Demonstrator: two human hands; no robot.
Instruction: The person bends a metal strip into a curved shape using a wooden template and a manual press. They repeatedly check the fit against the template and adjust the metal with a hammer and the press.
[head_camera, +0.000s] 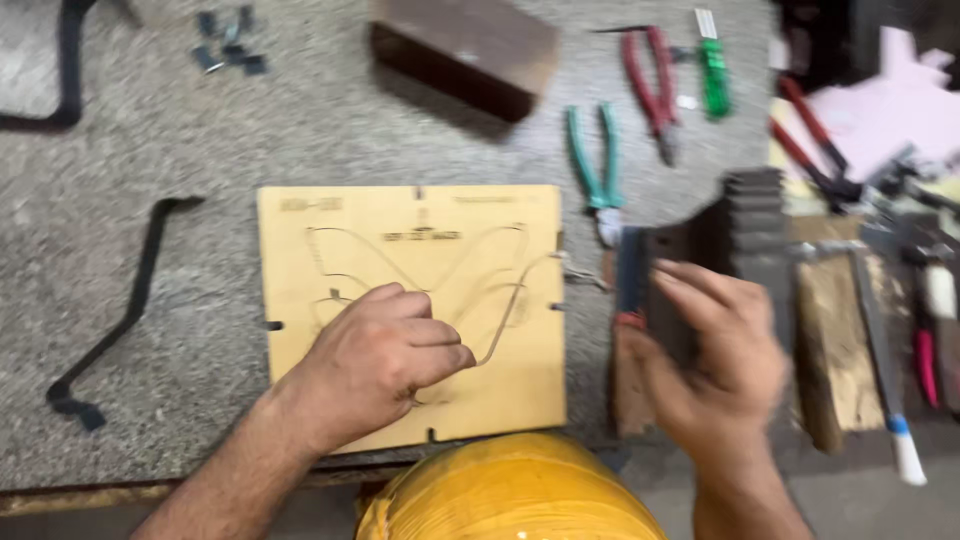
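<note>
Clenched into a loose fist, the left hand (385, 350) presses knuckles-down on the wooden board (412, 310), a pale flat plywood panel with thin curved slots cut through it; whether anything sits inside that grip cannot be told. A bent metal strip (505, 320) follows one of the curves just beside the knuckles. The board lies flat on the grey speckled desk (180, 150), near its front edge. To the right, the right hand (715, 350) is blurred, its grip closed around a dark flat block (660, 290) held upright just off the board's right edge. Teal pliers (595, 165) lie just beyond that block, with red pliers (652, 85) and a green screwdriver (713, 75) further back. A dark wooden block (465, 50) rests behind the board. A bent black strip (125, 300) lies well to the left. A yellow rounded object (510, 490) fills the bottom edge.
</note>
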